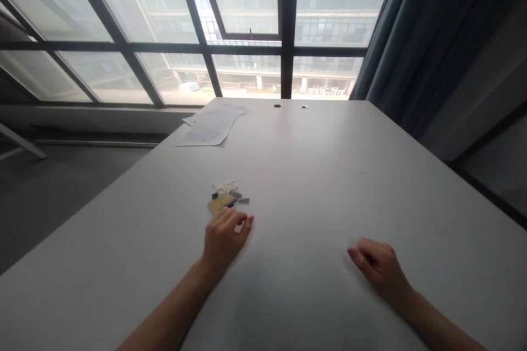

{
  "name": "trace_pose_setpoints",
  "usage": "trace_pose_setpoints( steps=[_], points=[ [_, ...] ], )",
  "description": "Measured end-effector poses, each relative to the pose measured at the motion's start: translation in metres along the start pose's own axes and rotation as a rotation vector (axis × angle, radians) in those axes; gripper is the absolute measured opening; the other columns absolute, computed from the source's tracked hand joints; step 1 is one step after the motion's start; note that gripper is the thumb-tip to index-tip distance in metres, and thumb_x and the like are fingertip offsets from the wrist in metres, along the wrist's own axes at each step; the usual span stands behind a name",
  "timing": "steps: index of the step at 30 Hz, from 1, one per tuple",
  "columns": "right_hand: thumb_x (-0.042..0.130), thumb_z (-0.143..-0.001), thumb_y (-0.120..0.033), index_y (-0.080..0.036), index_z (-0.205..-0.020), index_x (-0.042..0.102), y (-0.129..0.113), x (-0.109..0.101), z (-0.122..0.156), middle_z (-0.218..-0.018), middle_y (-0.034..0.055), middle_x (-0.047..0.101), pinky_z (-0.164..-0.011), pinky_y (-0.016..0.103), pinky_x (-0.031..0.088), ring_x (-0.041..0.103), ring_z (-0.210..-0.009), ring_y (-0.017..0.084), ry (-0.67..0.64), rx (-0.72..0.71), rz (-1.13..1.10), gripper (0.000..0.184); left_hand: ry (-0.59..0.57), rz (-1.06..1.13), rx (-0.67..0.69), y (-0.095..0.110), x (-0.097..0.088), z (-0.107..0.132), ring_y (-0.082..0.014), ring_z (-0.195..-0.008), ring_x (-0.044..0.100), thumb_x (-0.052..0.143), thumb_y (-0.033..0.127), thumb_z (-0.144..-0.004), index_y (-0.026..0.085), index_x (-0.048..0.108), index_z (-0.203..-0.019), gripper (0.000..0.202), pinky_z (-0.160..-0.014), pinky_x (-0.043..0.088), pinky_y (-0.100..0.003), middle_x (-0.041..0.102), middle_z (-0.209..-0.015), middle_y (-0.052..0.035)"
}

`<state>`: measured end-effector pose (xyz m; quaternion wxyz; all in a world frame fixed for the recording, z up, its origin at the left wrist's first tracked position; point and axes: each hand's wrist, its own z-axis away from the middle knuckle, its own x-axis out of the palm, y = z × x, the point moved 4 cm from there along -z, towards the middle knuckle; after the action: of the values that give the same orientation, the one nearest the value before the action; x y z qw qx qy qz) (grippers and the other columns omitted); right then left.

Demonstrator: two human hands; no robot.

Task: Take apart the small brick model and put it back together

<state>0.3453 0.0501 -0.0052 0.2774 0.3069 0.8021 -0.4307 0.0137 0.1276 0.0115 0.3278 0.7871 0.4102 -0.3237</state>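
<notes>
A small heap of toy building-brick pieces (221, 201) lies on the white table left of the middle: tan and white plates with grey and black bits among them. My left hand (225, 233) rests right at the heap's near edge, fingers curled and thumb close to the index finger. A gap shows inside that loop, and I see no piece in it. The curled fingers partly cover the near side of the heap. Farther right, my right hand (379, 267) lies on the table as a loose fist, apart from any piece, with nothing visible in it.
Printed paper sheets (209, 126) overlap at the table's far left edge. Two round holes, one a dark grommet (277, 106), sit near the far edge of the table (304, 175). Beyond are framed windows (247, 77), and a dark curtain (395, 49) hangs at the right.
</notes>
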Motion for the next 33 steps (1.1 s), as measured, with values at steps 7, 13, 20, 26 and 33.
trace_pose_setpoints(
  steps=[7,13,20,26,33],
  points=[
    [0.047,-0.092,-0.036,-0.022,-0.054,0.033,0.000,0.008,-0.001,-0.051,-0.0057,0.031,-0.047,0.025,0.027,0.033,-0.043,0.011,-0.107,-0.009,0.025,0.042,0.017,-0.277,-0.343,-0.069,0.000,-0.011,-0.0343,-0.124,0.043,0.055,0.051,-0.081,0.016,0.043,-0.132,0.063,-0.103,0.035,-0.049,0.050,-0.132,-0.0165],
    [0.045,-0.092,-0.045,-0.022,-0.053,0.038,0.003,0.013,-0.003,-0.048,-0.0047,0.036,-0.045,0.024,0.031,0.039,-0.042,0.012,-0.140,0.095,0.055,0.046,-0.234,-0.299,-0.405,-0.075,0.020,-0.015,-0.0415,-0.137,0.027,0.047,0.068,-0.080,0.019,0.028,-0.146,0.085,-0.107,0.026,-0.057,0.029,-0.150,-0.0203],
    [0.048,-0.090,-0.050,-0.016,-0.120,0.056,-0.021,0.034,-0.038,-0.111,0.0156,0.064,-0.087,0.042,0.048,0.060,-0.100,0.028,-0.226,-0.007,0.168,0.046,-0.323,-0.286,-0.348,-0.078,0.030,-0.031,-0.0419,-0.139,0.023,0.045,0.074,-0.078,0.022,0.029,-0.147,0.088,-0.108,0.023,-0.058,0.024,-0.153,-0.0196],
    [0.042,-0.087,-0.067,-0.011,-0.149,0.022,-0.078,0.130,-0.114,-0.154,0.0167,0.023,-0.115,0.051,0.018,0.020,-0.142,0.032,-0.505,-0.287,0.164,0.086,-0.382,-0.261,-0.236,-0.077,0.036,-0.037,-0.0366,-0.139,0.027,0.038,0.066,-0.086,0.023,0.035,-0.144,0.073,-0.110,0.023,-0.055,0.031,-0.151,-0.0151],
    [0.035,-0.087,-0.069,-0.001,-0.148,0.018,-0.085,0.168,-0.143,-0.154,0.0197,0.020,-0.115,0.052,0.012,0.016,-0.143,0.033,-0.517,-0.211,0.153,0.093,-0.462,-0.170,-0.052,-0.052,0.055,-0.051,-0.0319,-0.140,0.027,0.037,0.057,-0.091,0.026,0.036,-0.144,0.061,-0.113,0.023,-0.052,0.032,-0.152,-0.0063]
  ],
)
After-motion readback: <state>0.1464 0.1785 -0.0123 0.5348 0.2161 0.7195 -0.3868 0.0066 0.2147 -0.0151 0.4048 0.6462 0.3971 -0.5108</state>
